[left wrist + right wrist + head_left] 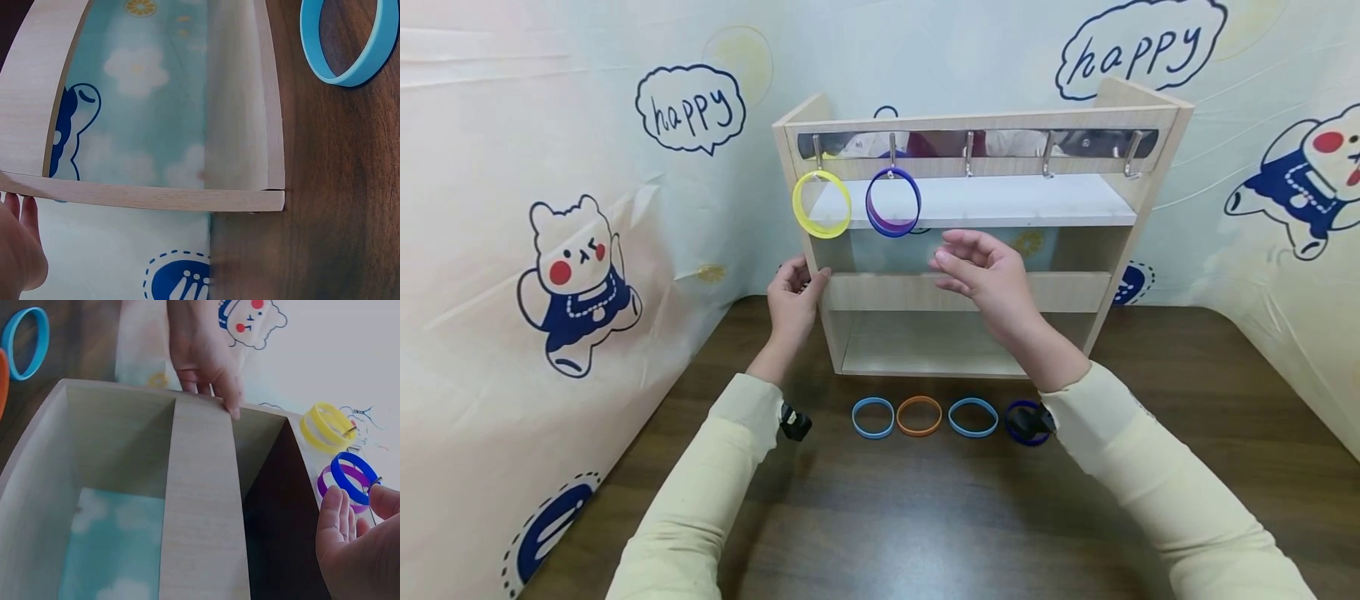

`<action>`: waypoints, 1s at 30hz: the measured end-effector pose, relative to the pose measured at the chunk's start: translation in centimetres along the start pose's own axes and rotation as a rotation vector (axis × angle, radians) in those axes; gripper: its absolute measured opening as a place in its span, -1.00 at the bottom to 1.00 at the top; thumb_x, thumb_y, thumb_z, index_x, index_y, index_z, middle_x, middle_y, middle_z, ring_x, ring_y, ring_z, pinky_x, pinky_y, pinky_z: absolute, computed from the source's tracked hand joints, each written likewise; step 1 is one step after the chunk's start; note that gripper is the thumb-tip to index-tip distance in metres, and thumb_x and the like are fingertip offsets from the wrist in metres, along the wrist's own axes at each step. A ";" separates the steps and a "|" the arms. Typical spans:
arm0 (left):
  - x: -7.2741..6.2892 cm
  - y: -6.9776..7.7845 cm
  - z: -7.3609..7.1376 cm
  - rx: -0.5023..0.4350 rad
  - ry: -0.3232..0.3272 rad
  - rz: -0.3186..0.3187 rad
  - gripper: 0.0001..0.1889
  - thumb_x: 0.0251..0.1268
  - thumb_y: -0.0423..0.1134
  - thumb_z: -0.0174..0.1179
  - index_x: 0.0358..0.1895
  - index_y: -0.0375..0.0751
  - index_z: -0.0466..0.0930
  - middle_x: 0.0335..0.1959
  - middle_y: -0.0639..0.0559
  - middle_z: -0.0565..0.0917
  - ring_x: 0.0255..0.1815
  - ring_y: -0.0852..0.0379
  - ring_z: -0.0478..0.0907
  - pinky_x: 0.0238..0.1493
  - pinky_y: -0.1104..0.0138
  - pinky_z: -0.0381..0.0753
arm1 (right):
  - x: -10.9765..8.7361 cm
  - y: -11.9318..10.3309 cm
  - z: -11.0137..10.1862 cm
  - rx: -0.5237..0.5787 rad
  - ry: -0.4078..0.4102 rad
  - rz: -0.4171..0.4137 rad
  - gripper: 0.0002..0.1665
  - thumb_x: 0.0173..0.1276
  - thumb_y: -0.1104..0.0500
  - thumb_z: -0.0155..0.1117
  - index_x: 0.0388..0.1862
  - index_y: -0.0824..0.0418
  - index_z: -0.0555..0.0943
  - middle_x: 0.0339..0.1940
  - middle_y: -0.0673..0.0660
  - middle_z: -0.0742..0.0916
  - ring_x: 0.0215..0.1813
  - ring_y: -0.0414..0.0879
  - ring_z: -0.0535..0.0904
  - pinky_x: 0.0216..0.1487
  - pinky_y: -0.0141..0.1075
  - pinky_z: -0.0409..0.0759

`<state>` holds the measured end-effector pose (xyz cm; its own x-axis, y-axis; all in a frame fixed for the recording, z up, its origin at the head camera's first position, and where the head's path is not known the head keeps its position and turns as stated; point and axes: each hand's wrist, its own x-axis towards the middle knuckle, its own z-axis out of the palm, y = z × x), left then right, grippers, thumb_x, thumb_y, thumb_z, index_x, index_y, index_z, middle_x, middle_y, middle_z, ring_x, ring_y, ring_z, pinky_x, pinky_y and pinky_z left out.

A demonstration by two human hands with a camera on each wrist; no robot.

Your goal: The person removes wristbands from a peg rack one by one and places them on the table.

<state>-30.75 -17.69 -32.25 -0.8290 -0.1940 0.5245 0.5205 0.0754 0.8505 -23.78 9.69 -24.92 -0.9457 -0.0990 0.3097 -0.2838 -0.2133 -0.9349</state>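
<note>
My left hand [793, 304] holds the left side panel of a pale wooden shelf unit [970, 292], thumb at its front edge and fingers against its outer face. A yellow wristband [798, 210] hangs from the leftmost hook; the right wrist view shows more than one yellow loop there. On the second hook hang a blue wristband [869, 208] and a purple wristband [322, 482]. Just below and right of these, my right hand [988, 275] is raised before the shelf, fingers loosely bent and holding nothing.
Three more metal hooks [1047, 154] line the rail to the right. Along the table before the shelf lie a light blue wristband [872, 436], an orange wristband [919, 433], another light blue wristband [973, 434] and a dark blue wristband [1026, 442], partly hidden by the right wrist camera.
</note>
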 end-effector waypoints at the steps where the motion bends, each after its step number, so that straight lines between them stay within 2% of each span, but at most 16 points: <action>1: -0.2 0.4 0.0 -0.001 -0.001 0.000 -0.64 0.27 -0.34 0.26 0.09 -0.46 0.52 -0.07 -0.25 0.63 -0.14 0.13 0.55 -0.19 0.39 0.54 | 0.1 -0.1 0.3 0.001 0.003 -0.001 -0.62 0.35 0.24 0.31 0.12 0.27 0.54 -0.05 0.24 0.65 -0.01 0.05 0.64 -0.08 -0.25 0.62; 4: -0.4 1.1 0.2 -0.008 0.004 -0.001 -0.66 0.26 -0.36 0.26 0.07 -0.45 0.54 -0.10 -0.21 0.65 -0.15 0.12 0.55 -0.19 0.39 0.54 | 0.5 -0.2 1.0 0.007 0.014 0.002 -0.62 0.35 0.25 0.30 0.13 0.29 0.54 -0.03 0.25 0.65 -0.03 0.01 0.65 -0.07 -0.24 0.62; 6: -0.2 0.3 0.1 -0.017 0.015 0.002 -0.68 0.26 -0.33 0.28 0.05 -0.37 0.58 -0.12 -0.15 0.66 -0.14 0.11 0.56 -0.18 0.39 0.55 | 0.7 -0.2 1.5 0.011 0.022 0.004 -0.61 0.35 0.26 0.29 0.13 0.31 0.53 -0.03 0.24 0.66 -0.04 -0.01 0.66 -0.07 -0.24 0.62; 8: -0.2 0.2 0.1 -0.019 0.014 0.003 -0.69 0.26 -0.33 0.28 0.04 -0.35 0.59 -0.12 -0.11 0.66 -0.14 0.11 0.56 -0.17 0.37 0.55 | 0.9 -0.3 1.9 0.015 0.032 0.008 -0.60 0.35 0.26 0.29 0.14 0.33 0.53 -0.03 0.24 0.66 -0.06 -0.02 0.66 -0.07 -0.24 0.62; 11: -0.2 0.3 0.1 -0.017 0.009 0.010 -0.68 0.27 -0.34 0.27 0.06 -0.38 0.57 -0.12 -0.11 0.66 -0.14 0.13 0.56 -0.17 0.37 0.55 | 1.1 -0.4 2.6 0.036 0.047 0.009 -0.59 0.34 0.28 0.30 0.14 0.36 0.51 -0.07 0.22 0.66 -0.06 -0.01 0.65 -0.07 -0.23 0.62; 13: -0.5 1.2 0.2 -0.012 0.000 0.009 -0.67 0.27 -0.37 0.25 0.07 -0.46 0.54 -0.12 -0.14 0.65 -0.15 0.15 0.56 -0.16 0.37 0.56 | 1.3 -0.4 2.9 0.046 0.056 0.013 -0.60 0.34 0.29 0.30 0.13 0.36 0.51 -0.08 0.21 0.66 -0.04 0.02 0.63 -0.07 -0.23 0.62; 23: -0.6 1.5 0.4 -0.012 -0.005 -0.013 -0.68 0.28 -0.38 0.25 0.06 -0.45 0.52 -0.10 -0.13 0.64 -0.11 0.14 0.55 -0.15 0.36 0.56 | 2.2 -0.2 3.9 0.077 0.078 0.057 -0.64 0.36 0.26 0.29 0.10 0.31 0.52 -0.10 0.17 0.65 0.04 0.11 0.59 -0.08 -0.22 0.63; 30: -0.5 1.2 0.3 -0.012 -0.005 -0.016 -0.65 0.29 -0.37 0.24 0.09 -0.48 0.50 -0.06 -0.20 0.63 -0.11 0.14 0.55 -0.14 0.36 0.56 | 2.5 -0.2 4.4 0.078 0.088 0.095 -0.64 0.38 0.19 0.26 0.10 0.29 0.53 -0.04 0.22 0.65 -0.01 0.02 0.65 -0.10 -0.23 0.63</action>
<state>-29.73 -17.21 -31.48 -0.8384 -0.1907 0.5107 0.5093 0.0600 0.8585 -25.40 5.23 -23.21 -0.9790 -0.0372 0.2006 -0.1823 -0.2817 -0.9420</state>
